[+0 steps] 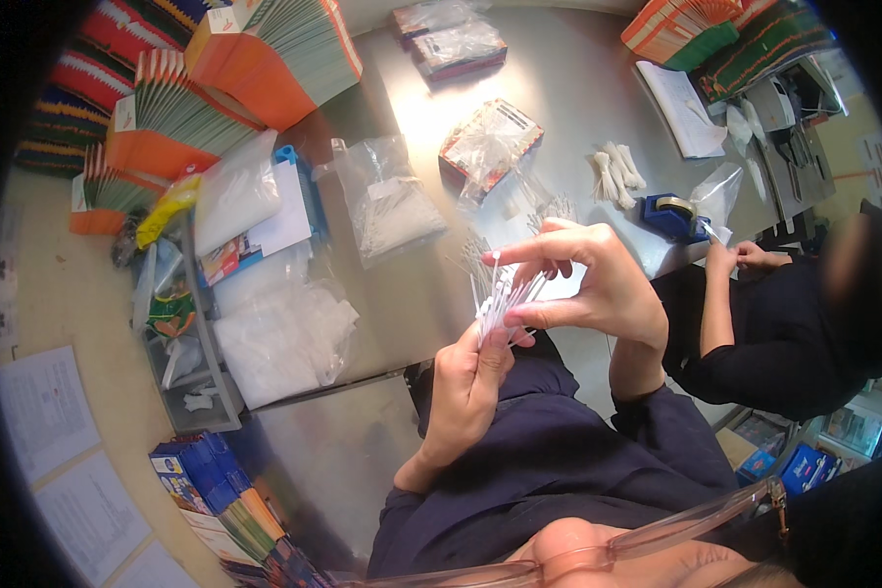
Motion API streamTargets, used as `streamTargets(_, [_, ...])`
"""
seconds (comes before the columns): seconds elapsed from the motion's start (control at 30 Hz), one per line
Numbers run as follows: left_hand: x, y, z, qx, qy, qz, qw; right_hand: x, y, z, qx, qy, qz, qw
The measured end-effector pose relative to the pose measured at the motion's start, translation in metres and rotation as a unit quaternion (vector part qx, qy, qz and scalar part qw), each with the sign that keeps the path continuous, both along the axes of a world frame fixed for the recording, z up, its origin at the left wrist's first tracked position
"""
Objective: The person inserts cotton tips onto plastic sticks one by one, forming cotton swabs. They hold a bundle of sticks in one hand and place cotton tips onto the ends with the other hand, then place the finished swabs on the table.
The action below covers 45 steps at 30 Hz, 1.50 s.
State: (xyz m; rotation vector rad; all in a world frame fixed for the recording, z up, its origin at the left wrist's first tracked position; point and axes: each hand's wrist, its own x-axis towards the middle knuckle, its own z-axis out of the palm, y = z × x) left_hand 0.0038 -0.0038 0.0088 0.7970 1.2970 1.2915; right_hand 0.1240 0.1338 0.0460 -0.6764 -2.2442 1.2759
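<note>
My left hand [470, 387] is closed around the lower end of a bundle of thin white sticks [505, 297], whose upper ends fan out. Curved over the bundle from the right, my right hand [603, 284] rests its thumb against the sticks. Its index fingertip touches the top of one stick, and its other fingers are bent and partly hidden. Just beyond the hands, more thin white pieces [557, 209] lie on the metal table. A clear bag of similar white pieces [394, 216] lies to the left of them.
A plastic-wrapped box [490, 147] and tied white bundles [617, 174] lie on the metal table [372, 314]. A blue tape dispenser [674, 218] stands at right, by a co-worker's hands [740, 257]. Clear bags [284, 328] cover the left side, near stacked orange packs [265, 64].
</note>
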Motion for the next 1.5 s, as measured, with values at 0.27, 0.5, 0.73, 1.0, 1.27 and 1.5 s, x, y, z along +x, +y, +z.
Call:
streamTargets(0.27, [-0.001, -0.001, 0.0, 0.002, -0.003, -0.011, 1.0, 0.001, 0.003, -0.004, -0.015, 0.011, 0.023, 1.0])
streamTargets(0.5, [-0.002, -0.001, 0.001, 0.011, 0.017, -0.025, 0.999, 0.002, -0.001, 0.0, -0.082, 0.059, -0.046, 0.994])
streamTargets(0.73, [-0.001, 0.0, 0.003, 0.01, 0.022, -0.028, 0.999, 0.0, -0.003, 0.002, -0.081, 0.056, -0.059, 0.993])
streamTargets(1.0, [-0.002, 0.0, 0.005, 0.009, 0.016, -0.033, 0.999, 0.002, -0.001, 0.003, -0.121, 0.065, -0.057, 0.989])
streamTargets(1.27, [-0.001, 0.0, 0.003, 0.005, 0.003, -0.033, 0.999, -0.001, 0.0, 0.002, -0.086, 0.034, -0.044, 0.995])
streamTargets(1.5, [-0.002, -0.001, 0.001, 0.015, -0.013, -0.047, 0.999, -0.006, 0.002, 0.007, -0.067, 0.024, 0.026, 0.997])
